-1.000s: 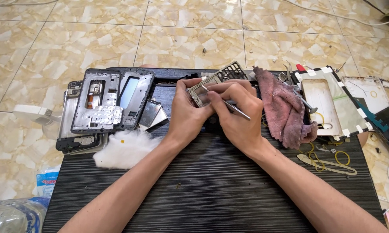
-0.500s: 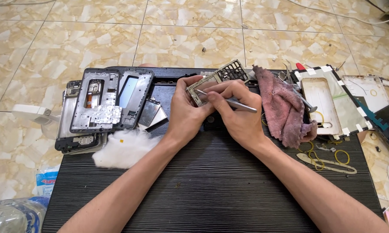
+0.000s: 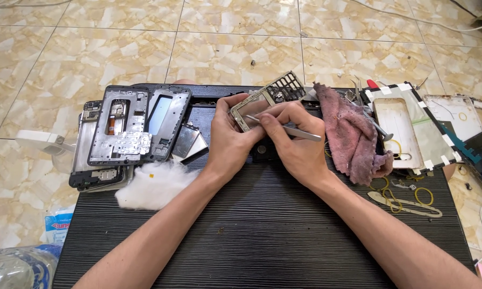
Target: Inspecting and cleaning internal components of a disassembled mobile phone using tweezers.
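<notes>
Fingers of the right hand (image 3: 297,144) pinch metal tweezers (image 3: 286,129), their tip now shifted onto the phone frame (image 3: 265,101) gripped by the left hand (image 3: 231,140).

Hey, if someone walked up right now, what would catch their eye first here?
Two bare hands meet mid-table: the left hand grips a small metal phone frame while the right hand pokes it with tweezers. Left of them lies a stack of stripped phone frames above white cotton; right, a pinkish rag.
</notes>
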